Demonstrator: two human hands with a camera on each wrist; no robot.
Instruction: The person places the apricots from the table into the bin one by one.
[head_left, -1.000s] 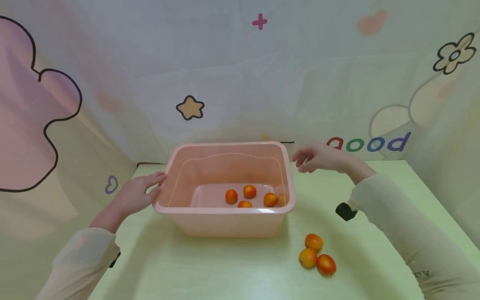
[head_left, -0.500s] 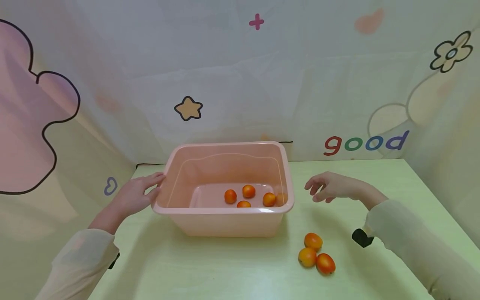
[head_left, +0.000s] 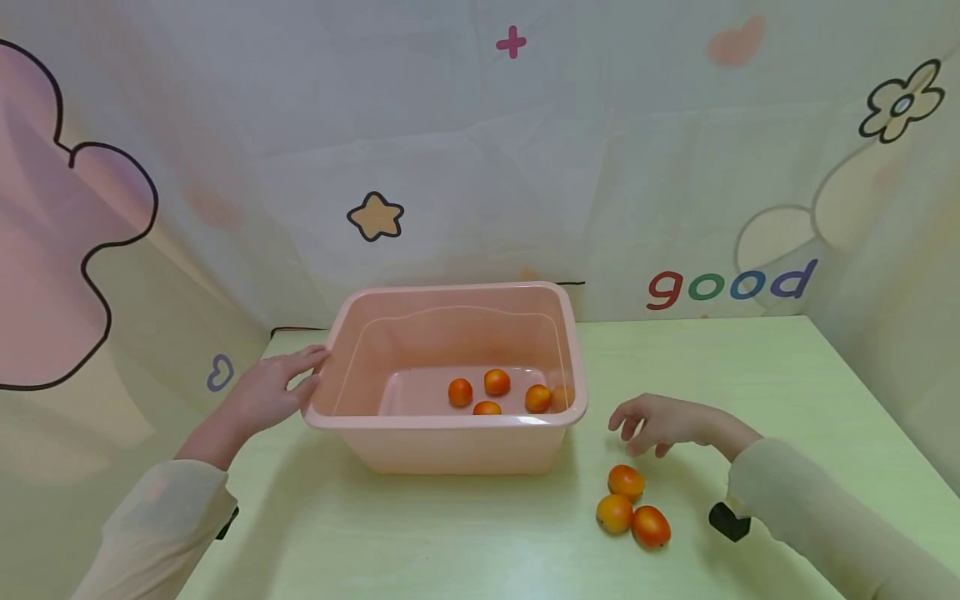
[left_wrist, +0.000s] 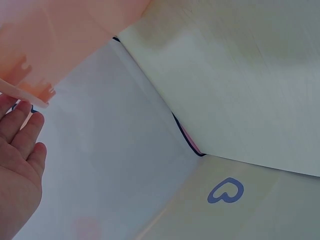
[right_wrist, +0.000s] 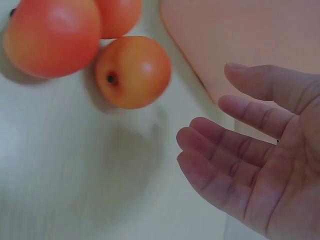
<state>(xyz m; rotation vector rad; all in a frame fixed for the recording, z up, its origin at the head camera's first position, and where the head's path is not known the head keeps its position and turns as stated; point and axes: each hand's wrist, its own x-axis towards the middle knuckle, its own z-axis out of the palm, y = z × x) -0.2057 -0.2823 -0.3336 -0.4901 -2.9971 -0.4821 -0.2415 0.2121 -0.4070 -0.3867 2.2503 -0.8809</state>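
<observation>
Fruits (head_left: 493, 393) in tub (head_left: 450, 442)

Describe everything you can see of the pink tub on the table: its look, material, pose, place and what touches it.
The pink tub is a rectangular, open-topped bin that looks like smooth, slightly see-through plastic, with a rolled rim and rounded corners. It stands upright on the pale green table, near the back wall. Four orange fruits lie on its floor. The left hand rests against its left rim; the right hand hovers apart from it, above three more fruits.
</observation>
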